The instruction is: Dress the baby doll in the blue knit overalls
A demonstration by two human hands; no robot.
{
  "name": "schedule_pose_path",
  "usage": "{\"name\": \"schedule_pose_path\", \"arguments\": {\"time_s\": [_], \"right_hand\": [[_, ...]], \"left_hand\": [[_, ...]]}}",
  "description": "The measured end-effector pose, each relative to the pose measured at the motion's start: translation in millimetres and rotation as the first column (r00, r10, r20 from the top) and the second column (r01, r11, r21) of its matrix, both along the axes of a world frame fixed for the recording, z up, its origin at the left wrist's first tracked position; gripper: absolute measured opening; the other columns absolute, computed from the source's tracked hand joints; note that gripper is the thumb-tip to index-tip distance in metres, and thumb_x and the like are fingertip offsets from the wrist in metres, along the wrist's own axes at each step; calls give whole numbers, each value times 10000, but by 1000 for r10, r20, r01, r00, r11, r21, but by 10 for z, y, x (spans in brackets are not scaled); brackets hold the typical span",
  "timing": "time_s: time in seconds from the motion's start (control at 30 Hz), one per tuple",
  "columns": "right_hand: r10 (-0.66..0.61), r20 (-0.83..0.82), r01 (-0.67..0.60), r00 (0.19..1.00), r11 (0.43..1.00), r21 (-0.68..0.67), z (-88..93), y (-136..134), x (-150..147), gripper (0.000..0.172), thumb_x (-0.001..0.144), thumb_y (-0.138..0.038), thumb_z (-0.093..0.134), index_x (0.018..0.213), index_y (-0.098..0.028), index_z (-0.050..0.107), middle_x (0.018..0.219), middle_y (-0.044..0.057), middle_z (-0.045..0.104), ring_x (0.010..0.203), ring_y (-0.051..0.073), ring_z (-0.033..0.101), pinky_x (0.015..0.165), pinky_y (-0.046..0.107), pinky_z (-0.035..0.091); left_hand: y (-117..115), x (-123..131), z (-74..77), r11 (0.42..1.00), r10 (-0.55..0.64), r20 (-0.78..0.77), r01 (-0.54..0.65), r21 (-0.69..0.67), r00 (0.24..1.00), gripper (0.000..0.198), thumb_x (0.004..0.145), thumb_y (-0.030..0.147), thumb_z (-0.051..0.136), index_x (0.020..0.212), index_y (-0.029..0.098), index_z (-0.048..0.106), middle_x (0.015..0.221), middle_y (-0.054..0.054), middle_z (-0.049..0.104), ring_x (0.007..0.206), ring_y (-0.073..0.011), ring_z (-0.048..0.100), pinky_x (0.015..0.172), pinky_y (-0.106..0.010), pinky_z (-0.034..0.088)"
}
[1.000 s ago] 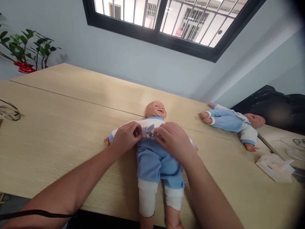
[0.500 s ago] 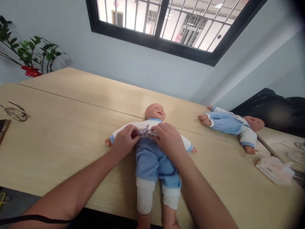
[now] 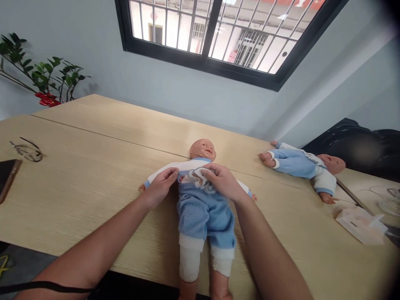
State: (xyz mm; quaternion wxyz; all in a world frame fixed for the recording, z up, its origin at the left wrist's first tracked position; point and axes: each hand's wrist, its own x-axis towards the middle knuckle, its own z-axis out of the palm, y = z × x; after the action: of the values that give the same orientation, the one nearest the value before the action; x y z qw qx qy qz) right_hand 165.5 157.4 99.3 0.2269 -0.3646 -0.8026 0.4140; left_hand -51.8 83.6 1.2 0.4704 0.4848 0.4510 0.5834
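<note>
While the desk (image 3: 93, 183) is mostly bare wood, its left edge has a dark phone (image 3: 8, 177) half out of view and a pair of glasses (image 3: 28, 151) just beside it; a plant (image 3: 46, 79) stands past the far left corner; the baby doll (image 3: 203, 200) lies face up at the near edge, legs hanging over; left hand (image 3: 161, 187) pinches the white top at the doll's side, right hand (image 3: 223, 181) presses flat on its chest; I reckon a tug could drag it off that edge; second doll (image 3: 301, 164) lies near the right edge; tissue box (image 3: 361, 223), the only container, shows tissue poking out.
</note>
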Motion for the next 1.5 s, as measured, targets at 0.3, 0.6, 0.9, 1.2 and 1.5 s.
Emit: {"name": "schedule_pose_path", "arguments": {"time_s": [0.3, 0.6, 0.9, 1.2, 1.5], "right_hand": [[-128, -108, 91, 986, 951, -295, -221, 115, 12, 475, 861, -638, 698, 1011, -187, 695, 697, -34, 618, 530, 99, 448, 494, 218, 320], [-175, -191, 130, 966, 966, -224, -140, 24, -74, 430, 860, -604, 699, 997, -197, 679, 807, 5, 686, 660, 145, 559, 585, 246, 412], [-180, -34, 184, 983, 967, 177, -81, -84, -126, 320, 965, -485, 588, 990, -193, 715, 875, 26, 700, 758, 179, 580, 708, 295, 436], [-120, -63, 128, 991, 981, 143, -85, -158, -209, 347, 989, -493, 563, 1123, -200, 692, 964, 64, 712, 833, 216, 639, 753, 345, 509], [-142, 291, -165, 946, 560, 812, -157, -445, -442, 366, 969, -321, 657, 1314, -201, 634, 1265, 134, 692, 1168, 325, 604, 1027, 490, 446]], "left_hand": [[-53, -15, -25, 998, 41, -330, -26, 48, 943, 256, 939, 379, 598, 1131, 214, 564, 1059, -42, 650, 994, -203, 616, 909, -348, 524], [-53, -58, 69, 925, 380, -496, -304, 230, 781, 114, 841, 227, 659, 947, 208, 620, 920, -19, 635, 814, -176, 596, 760, -308, 517], [-129, -69, 66, 956, 293, -427, -251, 153, 855, 183, 890, 299, 669, 1047, 210, 639, 958, -31, 716, 870, -195, 670, 781, -322, 549], [-144, -70, 55, 940, 328, -437, -244, 239, 837, 163, 971, 254, 549, 1078, 187, 652, 1052, -63, 710, 937, -201, 651, 869, -346, 530], [-121, -76, 85, 929, 327, -495, -178, 324, 805, 172, 1006, 309, 552, 1050, 197, 675, 937, -43, 732, 845, -196, 667, 793, -325, 522]]}}
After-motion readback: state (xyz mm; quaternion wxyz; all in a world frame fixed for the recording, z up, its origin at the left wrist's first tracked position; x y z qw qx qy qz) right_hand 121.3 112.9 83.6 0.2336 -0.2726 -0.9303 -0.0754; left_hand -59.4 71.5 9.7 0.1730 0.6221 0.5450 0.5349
